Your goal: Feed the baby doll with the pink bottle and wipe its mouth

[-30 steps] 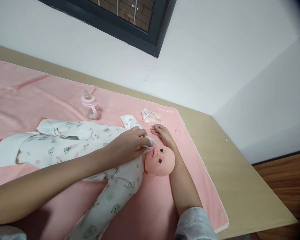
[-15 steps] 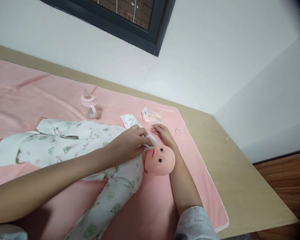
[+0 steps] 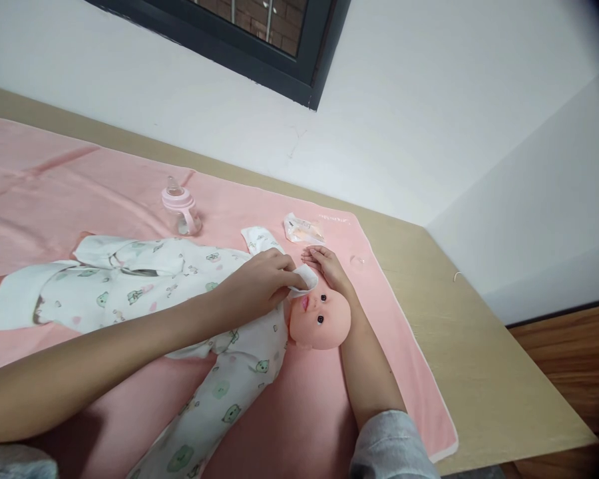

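Observation:
A baby doll in white printed clothes lies on its back, its head toward the right. My left hand reaches across the doll's chest, pinching a folded white wipe. The wipe touches the doll's cheek beside its mouth. My right hand rests along the far side of the doll's head, fingers stretched out and holding nothing. Its forearm passes by the crown of the head.
Beyond the doll's body stands a pink-topped baby bottle. A small clear plastic packet and a small transparent piece lie near my right hand. The pink blanket covers much of the wooden table, which meets a white wall.
The wipe in my left hand has shifted slightly to the right over the doll's cheek. My right hand stays in place.

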